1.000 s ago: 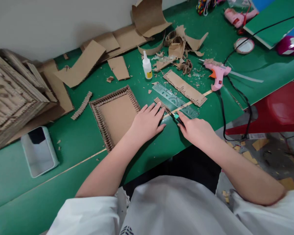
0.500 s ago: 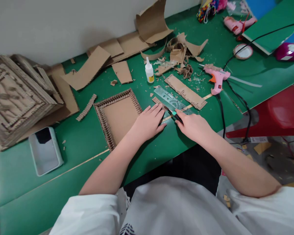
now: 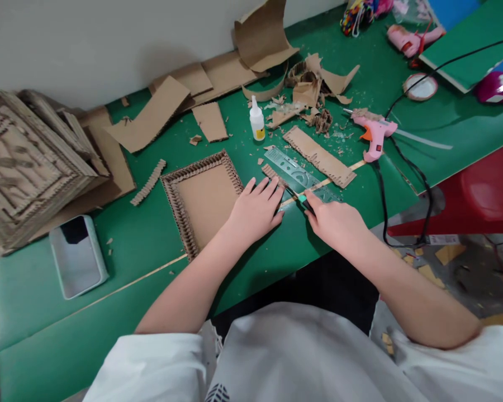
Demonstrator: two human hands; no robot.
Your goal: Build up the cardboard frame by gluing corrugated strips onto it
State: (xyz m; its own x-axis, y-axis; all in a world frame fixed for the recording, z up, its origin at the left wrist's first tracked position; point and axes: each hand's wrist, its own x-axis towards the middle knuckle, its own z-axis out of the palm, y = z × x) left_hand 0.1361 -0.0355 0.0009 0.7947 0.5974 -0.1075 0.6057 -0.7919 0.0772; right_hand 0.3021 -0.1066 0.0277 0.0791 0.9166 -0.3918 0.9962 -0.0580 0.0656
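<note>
My left hand (image 3: 255, 209) lies flat with fingers stretched out, pressing on a narrow corrugated cardboard strip (image 3: 272, 173) on the green table (image 3: 142, 234). My right hand (image 3: 333, 220) is closed round a small knife with a teal tip (image 3: 303, 200), its blade against the strip beside my left fingertips. A clear plastic ruler (image 3: 299, 176) lies just beyond the knife. A cardboard frame with a corrugated border (image 3: 199, 198) sits to the left of my left hand.
A glue bottle (image 3: 257, 119), a pink glue gun (image 3: 375, 134) with its black cord, a longer cardboard strip (image 3: 318, 156), cardboard scraps and a woven cardboard box (image 3: 25, 162) lie around. A phone (image 3: 77, 257) rests at the left. A red stool (image 3: 478, 192) stands beside the table.
The knife in my right hand has slid a little back toward me along the strip. My left hand stays pressed in place. The view has shifted slightly.
</note>
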